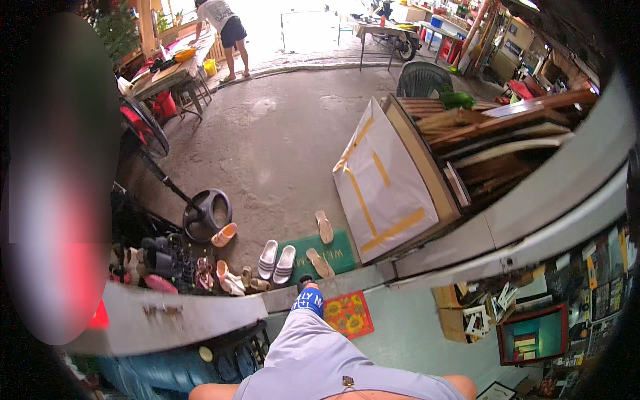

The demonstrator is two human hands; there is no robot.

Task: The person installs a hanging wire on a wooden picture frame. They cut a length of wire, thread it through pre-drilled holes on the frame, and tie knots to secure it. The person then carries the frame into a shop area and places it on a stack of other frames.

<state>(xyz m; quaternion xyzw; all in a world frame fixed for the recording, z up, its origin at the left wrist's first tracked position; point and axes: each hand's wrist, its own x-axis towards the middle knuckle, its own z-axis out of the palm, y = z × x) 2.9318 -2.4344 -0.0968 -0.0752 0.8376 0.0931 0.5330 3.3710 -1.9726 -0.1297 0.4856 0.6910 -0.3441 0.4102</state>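
Observation:
Neither my left hand nor my right hand shows; only my bare upper arms reach in at the lower edge, beside my grey top (320, 360). Blue cloth with white lettering (309, 301) shows below the top, and one foot in dark footwear (306, 280) is at the doorway sill. Just beyond it, a green doormat (340, 257) bears two beige flip-flops, one of them the near flip-flop (321, 263). Left of the mat sits a pair of white slides (276, 261) with striped straps. A red mat with sunflowers (350, 315) lies inside the sill.
More shoes (230, 279) crowd the left, near a standing fan's round base (207, 215). A large white-wrapped panel (387, 187) leans against stacked boards (507, 133) at right. Farther off are a green chair (425, 79), tables, a motorcycle (405, 48) and a person bending (223, 27) over a table.

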